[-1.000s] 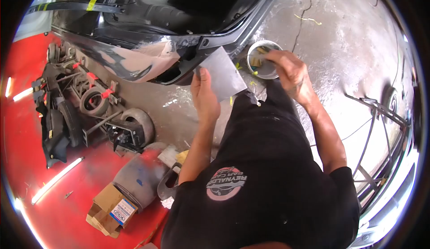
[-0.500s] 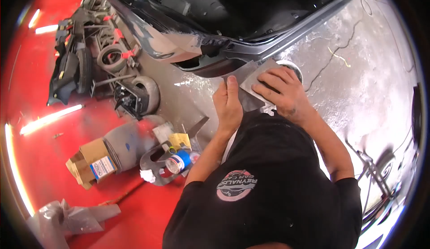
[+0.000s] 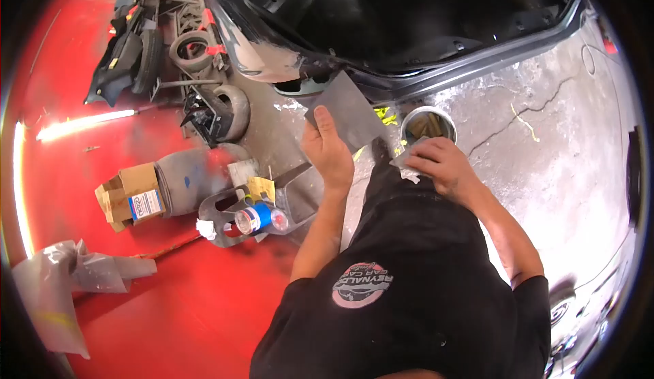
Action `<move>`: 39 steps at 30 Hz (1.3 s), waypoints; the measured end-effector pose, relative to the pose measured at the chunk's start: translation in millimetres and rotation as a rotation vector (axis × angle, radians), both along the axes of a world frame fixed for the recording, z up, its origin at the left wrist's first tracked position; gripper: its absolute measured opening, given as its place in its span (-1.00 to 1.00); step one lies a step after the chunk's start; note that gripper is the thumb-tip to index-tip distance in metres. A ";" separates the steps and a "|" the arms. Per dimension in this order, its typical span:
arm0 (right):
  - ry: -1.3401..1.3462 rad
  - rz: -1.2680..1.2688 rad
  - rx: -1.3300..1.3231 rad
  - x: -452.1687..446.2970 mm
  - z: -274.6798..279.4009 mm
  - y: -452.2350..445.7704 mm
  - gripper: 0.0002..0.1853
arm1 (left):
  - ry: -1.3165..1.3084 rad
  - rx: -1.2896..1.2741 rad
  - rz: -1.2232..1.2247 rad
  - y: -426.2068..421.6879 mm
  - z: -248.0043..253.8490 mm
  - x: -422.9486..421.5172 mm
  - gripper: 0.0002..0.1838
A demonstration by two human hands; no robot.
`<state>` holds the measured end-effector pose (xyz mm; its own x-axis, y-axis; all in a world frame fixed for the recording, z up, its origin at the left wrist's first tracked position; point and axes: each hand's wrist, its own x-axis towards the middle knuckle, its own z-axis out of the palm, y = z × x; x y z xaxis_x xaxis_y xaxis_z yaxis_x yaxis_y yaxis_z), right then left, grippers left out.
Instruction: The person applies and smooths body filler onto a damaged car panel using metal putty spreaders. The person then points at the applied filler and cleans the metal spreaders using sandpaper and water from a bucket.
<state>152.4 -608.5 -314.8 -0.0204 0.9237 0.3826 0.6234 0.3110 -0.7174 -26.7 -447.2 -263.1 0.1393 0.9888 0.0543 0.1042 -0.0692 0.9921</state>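
Observation:
My left hand [image 3: 330, 151] is closed on a flat grey rectangular sheet [image 3: 349, 112] that looks like sandpaper, its thumb lying along the near edge. Held up in front of the car's corner, the sheet hides part of the bodywork. To the right and lower, my right hand [image 3: 444, 168] grips a smaller grey piece [image 3: 411, 153], seemingly sandpaper too, mostly covered by the fingers. Just beyond that hand stands a round bucket [image 3: 443, 112] with a pale rim and brownish contents. The two hands are apart.
Ahead is the dark car body [image 3: 436, 79] with a patchy beige-grey corner [image 3: 262, 59]. Tyres [image 3: 192, 51] and removed parts line the left. A cardboard box [image 3: 129, 188], a blue-labelled can [image 3: 252, 219] and plastic sheeting [image 3: 54, 283] lie on the red side. A crack crosses the grey floor [image 3: 545, 154].
My right hand has pulled away from the left, down toward my body, with the smaller grey piece. The left hand has raised its sheet slightly leftward. More of the bucket shows.

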 end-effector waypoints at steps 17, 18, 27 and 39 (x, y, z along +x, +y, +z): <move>0.124 -0.031 -0.166 36.0 -13.9 -16.2 -0.35 | -0.628 -0.402 -0.248 -49.4 35.0 28.6 -0.68; 0.362 -0.106 -0.245 33.5 -14.4 -18.6 -0.39 | -0.600 -0.327 -0.242 -46.2 39.3 29.4 -0.69; 0.053 -0.267 0.125 32.0 28.7 -2.0 -0.59 | -0.243 -0.147 0.214 -28.9 33.2 28.7 -0.57; -0.225 -0.128 0.258 4.3 50.1 9.8 -0.52 | -0.266 0.001 0.073 -55.0 27.4 49.2 -0.63</move>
<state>156.8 -598.6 -264.7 -0.0209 0.7977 0.6026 0.8026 0.3728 -0.4657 22.4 -502.2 -235.7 0.0482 0.9956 0.0808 -0.1548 -0.0725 0.9853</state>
